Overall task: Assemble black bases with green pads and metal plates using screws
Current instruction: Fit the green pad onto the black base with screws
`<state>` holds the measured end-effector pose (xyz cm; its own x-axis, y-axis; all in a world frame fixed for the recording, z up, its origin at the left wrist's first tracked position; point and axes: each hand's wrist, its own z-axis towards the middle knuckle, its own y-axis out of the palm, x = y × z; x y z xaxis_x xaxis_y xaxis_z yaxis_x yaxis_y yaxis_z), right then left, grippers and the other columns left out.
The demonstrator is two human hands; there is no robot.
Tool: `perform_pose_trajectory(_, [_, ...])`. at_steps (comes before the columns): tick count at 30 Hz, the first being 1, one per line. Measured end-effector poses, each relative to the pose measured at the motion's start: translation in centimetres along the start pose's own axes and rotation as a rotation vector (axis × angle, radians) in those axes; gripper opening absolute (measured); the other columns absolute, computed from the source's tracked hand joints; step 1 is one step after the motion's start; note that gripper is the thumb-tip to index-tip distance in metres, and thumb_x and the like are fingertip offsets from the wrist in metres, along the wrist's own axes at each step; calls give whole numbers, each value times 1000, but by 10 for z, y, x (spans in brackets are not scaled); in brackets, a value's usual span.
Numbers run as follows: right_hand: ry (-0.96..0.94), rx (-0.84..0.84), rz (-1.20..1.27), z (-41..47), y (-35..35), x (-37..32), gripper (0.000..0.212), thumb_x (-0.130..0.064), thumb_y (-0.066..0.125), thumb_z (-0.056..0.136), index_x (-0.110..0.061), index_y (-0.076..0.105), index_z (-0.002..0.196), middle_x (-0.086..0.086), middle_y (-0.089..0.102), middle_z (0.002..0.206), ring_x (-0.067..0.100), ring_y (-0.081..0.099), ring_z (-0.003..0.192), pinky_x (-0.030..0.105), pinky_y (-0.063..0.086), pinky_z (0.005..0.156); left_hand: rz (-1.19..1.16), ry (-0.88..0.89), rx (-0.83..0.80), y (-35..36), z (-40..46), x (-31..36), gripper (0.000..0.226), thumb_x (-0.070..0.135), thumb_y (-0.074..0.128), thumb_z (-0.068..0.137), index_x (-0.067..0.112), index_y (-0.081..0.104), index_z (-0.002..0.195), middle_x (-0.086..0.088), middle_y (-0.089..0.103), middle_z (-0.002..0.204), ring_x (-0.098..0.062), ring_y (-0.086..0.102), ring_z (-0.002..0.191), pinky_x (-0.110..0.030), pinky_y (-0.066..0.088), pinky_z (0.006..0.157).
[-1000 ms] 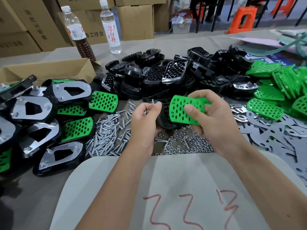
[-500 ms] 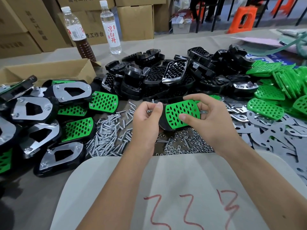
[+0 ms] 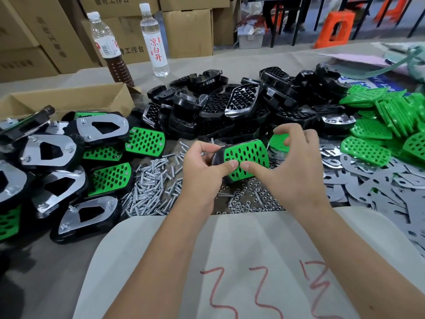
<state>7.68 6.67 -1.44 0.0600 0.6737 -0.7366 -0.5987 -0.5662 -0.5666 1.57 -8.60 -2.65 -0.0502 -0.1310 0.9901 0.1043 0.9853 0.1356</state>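
Observation:
A green perforated pad (image 3: pixel 247 157) lies on a black base (image 3: pixel 217 157), and both my hands hold the pair above the table. My left hand (image 3: pixel 202 171) grips the base's left end, thumb on the pad's lower edge. My right hand (image 3: pixel 292 166) grips the right side, thumb pressing the pad, fingers curled over its far edge. Loose screws (image 3: pixel 151 183) lie in a pile to the left of my hands. Nuts (image 3: pixel 250 201) are scattered below them. Flat metal plates (image 3: pixel 372 187) spread out on the right.
Assembled units with metal plates (image 3: pixel 59 176) are stacked at the left. A heap of black bases (image 3: pixel 230 107) fills the middle back, with green pads (image 3: pixel 386 120) piled at the right. Two bottles (image 3: pixel 154 40) and cardboard boxes (image 3: pixel 69 100) stand behind. A white marked sheet (image 3: pixel 230 261) covers my lap.
The green pad has come down from a tilted hold onto the black base. My left thumb moved onto the pad's lower edge, and both hands drew closer together.

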Motion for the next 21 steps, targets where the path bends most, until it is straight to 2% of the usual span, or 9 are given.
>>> perform_pose_trajectory(1, [11, -39, 37, 1, -2, 1, 74, -47, 95, 64, -32, 55, 124, -8, 52, 112, 3, 50, 87, 7, 38, 69, -37, -19, -10, -1, 0, 2, 39, -15, 79, 78, 12, 58, 97, -14, 69, 93, -22, 72, 75, -33, 61, 61])
perform_pose_trajectory(3, [51, -201, 282, 4, -4, 2, 51, -33, 91, 75, -29, 63, 118, -11, 68, 104, 2, 65, 90, 10, 47, 70, -123, -65, -66, -2, -1, 4, 36, -15, 77, 79, 11, 60, 97, -15, 69, 95, -28, 73, 78, -42, 63, 65])
perform_pose_trajectory(5, [127, -360, 575, 6, -9, 3, 31, -14, 85, 85, -22, 69, 110, -1, 78, 98, 14, 76, 91, 23, 58, 71, -166, -83, -149, -2, -3, 6, 34, -12, 78, 80, 12, 62, 96, -11, 71, 90, -27, 73, 78, -41, 63, 66])
perform_pose_trajectory(7, [152, -381, 664, 7, -12, 6, 29, -3, 82, 85, -18, 71, 108, 4, 79, 99, 22, 78, 91, 27, 61, 71, -138, -60, -180, 1, -5, 4, 36, -5, 84, 75, 15, 63, 96, -10, 73, 90, -29, 72, 82, -44, 63, 72])
perform_pose_trajectory(10, [183, -358, 719, 9, -12, 7, 34, 3, 81, 83, -13, 70, 112, 8, 79, 101, 26, 77, 95, 31, 63, 75, -102, -20, -154, 5, -4, 1, 35, 14, 84, 70, 18, 69, 101, -13, 74, 99, -30, 72, 92, -49, 62, 83])
perform_pose_trajectory(13, [211, -362, 750, 8, -10, 7, 35, 5, 80, 83, -12, 68, 112, 13, 78, 100, 32, 76, 93, 50, 64, 80, -12, 58, -174, 5, -3, -1, 18, 23, 84, 75, 25, 76, 91, -2, 77, 91, -18, 73, 86, -37, 62, 76])
perform_pose_trajectory(15, [222, -356, 757, 9, -10, 7, 35, 5, 80, 82, -13, 68, 109, 12, 78, 97, 30, 77, 88, 60, 62, 83, 61, 108, -177, 4, -2, -3, 14, 26, 84, 77, 24, 77, 89, -2, 78, 88, -17, 74, 84, -38, 64, 75])
perform_pose_trajectory(18, [234, -369, 811, 11, -14, 9, 37, -5, 86, 75, -13, 69, 107, 14, 78, 97, 33, 77, 88, 65, 59, 84, 78, 132, -189, 4, -1, -1, 16, 26, 84, 77, 19, 78, 90, -10, 78, 89, -21, 74, 82, -43, 64, 76])
perform_pose_trajectory(21, [277, -486, 894, 13, -18, 12, 51, -21, 91, 66, -10, 71, 111, 20, 76, 108, 41, 75, 101, 62, 58, 92, -38, 73, -238, 2, -3, 4, 25, 20, 88, 78, 7, 75, 95, -11, 76, 81, -19, 72, 69, -32, 60, 62])
